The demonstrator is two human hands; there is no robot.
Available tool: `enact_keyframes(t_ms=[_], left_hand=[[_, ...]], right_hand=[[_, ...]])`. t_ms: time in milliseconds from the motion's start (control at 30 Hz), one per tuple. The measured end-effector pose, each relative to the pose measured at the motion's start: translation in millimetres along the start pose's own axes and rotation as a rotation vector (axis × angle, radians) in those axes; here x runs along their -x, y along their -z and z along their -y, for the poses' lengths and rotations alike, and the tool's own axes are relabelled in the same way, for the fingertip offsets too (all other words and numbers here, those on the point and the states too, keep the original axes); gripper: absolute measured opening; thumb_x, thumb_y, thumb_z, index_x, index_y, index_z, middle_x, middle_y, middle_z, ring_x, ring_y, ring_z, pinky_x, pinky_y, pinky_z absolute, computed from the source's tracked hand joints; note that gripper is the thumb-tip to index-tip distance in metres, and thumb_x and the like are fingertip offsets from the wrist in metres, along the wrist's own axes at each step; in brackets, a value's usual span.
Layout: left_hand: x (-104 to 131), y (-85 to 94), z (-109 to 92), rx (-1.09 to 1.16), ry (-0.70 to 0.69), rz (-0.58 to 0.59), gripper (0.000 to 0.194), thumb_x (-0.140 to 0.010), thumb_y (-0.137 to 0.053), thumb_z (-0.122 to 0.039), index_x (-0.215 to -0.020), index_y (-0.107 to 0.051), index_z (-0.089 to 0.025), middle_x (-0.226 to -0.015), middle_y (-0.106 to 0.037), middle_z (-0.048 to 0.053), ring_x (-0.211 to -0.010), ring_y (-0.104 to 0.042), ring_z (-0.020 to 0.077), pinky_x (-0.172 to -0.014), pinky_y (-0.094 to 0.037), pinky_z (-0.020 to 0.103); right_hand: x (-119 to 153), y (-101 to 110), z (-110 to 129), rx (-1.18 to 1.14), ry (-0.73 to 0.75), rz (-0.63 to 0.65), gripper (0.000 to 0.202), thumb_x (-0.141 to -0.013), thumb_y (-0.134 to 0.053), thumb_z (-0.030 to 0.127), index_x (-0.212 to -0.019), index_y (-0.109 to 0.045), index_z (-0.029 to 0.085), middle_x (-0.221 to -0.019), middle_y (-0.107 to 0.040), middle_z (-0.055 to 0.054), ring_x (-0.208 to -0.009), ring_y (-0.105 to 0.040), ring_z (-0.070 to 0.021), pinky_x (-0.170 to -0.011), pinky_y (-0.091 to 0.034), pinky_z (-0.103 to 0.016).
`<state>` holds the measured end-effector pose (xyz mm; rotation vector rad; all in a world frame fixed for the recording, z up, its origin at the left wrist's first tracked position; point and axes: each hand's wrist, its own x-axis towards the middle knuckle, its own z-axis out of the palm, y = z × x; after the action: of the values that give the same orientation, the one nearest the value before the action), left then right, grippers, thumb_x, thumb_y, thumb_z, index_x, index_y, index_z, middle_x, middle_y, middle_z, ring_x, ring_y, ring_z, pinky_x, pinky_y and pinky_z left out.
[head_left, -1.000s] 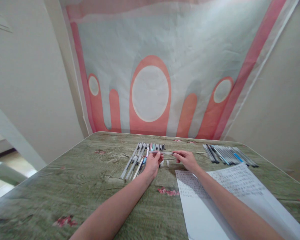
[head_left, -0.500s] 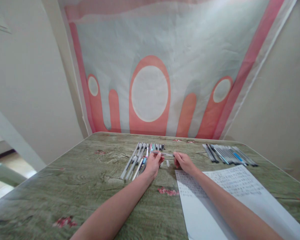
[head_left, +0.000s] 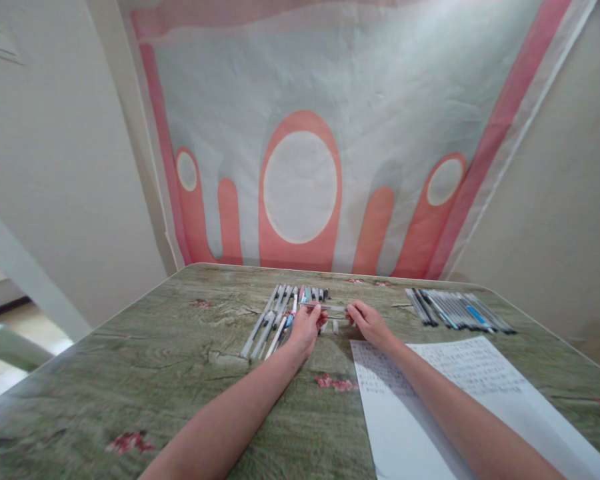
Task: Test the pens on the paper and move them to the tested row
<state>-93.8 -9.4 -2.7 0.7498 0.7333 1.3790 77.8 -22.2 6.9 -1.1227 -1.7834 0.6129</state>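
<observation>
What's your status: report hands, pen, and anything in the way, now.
Left hand gripping slim pen, held sideways. Right hand pinching near its other end. Possible clutter: laid-out pens by left hand, written sheet under right forearm.

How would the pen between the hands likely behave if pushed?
The pen is probably stiff, since it looks straight between the left hand and right hand. It seems light, being slim. On the flat table it might roll, though its cross-section is too small to tell.

Home-like room, flowered tabletop (head_left: 180, 373), printed hanging (head_left: 300, 80)
</observation>
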Motion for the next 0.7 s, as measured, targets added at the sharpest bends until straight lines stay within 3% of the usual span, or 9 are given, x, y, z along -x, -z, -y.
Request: enact_keyframes(t_ms=[100, 267, 467, 633, 700], left_hand=[[-0.4, 0.6, 1.6, -0.003, -0.007, 0.007, 0.022, -0.07, -0.062, -0.023, -0.086, -0.048, -0.015, -0.074, -0.056, -0.001, -0.06, -0.053, 0.0054, -0.059, -0.044, 0.018], [-0.8, 0.8, 1.9, -0.016, -0.02, 0.006, 0.025, -0.069, -0.063, -0.026, -0.087, -0.048, -0.016, -0.074, -0.056, -0.001, -0.059, -0.053, 0.0055, -0.058, -0.043, 0.018], [0.7, 0.6, 2.4, -0.026, -0.016, 0.012, 0.026, -0.068, -0.064, -0.027, -0.086, -0.049, -0.016, -0.074, -0.056, -0.001, -0.06, -0.053, 0.0061, -0.059, -0.043, 0.019], [1.2, -0.7, -0.1, -0.015, -0.011, -0.01, 0.025, -0.068, -0.064, -0.027, -0.086, -0.05, -0.015, -0.075, -0.057, 0.0, -0.058, -0.052, 0.0053, -0.057, -0.042, 0.018], [1.3, -0.9, 0.0, -0.012, -0.004, -0.011, 0.025, -0.068, -0.064, -0.027, -0.085, -0.049, -0.016, -0.075, -0.057, 0.0, -0.058, -0.052, 0.0054, -0.057, -0.042, 0.018]], right_hand=[[0.3, 0.7, 0.6, 0.039, -0.015, 0.032, 0.038, -0.086, -0.032, 0.042, -0.063, -0.05, 0.018, -0.056, -0.052, 0.001, -0.053, -0.049, -0.0107, -0.055, -0.038, -0.023], [1.2, 0.9, 4.6, -0.001, -0.011, 0.05, 0.027, -0.084, -0.038, 0.042, -0.08, -0.051, 0.019, -0.061, -0.053, 0.002, -0.055, -0.049, -0.0105, -0.053, -0.037, -0.022], [0.9, -1.0, -1.0, 0.017, -0.049, 0.063, 0.043, -0.087, -0.029, 0.044, -0.061, -0.05, 0.017, -0.056, -0.051, 0.001, -0.053, -0.047, -0.0109, -0.053, -0.037, -0.023], [1.5, 0.1, 0.5, -0.056, -0.067, 0.053, 0.029, -0.084, -0.038, 0.045, -0.085, -0.049, 0.019, -0.061, -0.053, 0.002, -0.053, -0.048, -0.0107, -0.05, -0.038, -0.022], [1.0, 0.1, 0.7, -0.025, -0.037, 0.038, 0.029, -0.083, -0.038, 0.045, -0.08, -0.05, 0.018, -0.061, -0.052, 0.002, -0.054, -0.048, -0.0109, -0.052, -0.038, -0.022]])
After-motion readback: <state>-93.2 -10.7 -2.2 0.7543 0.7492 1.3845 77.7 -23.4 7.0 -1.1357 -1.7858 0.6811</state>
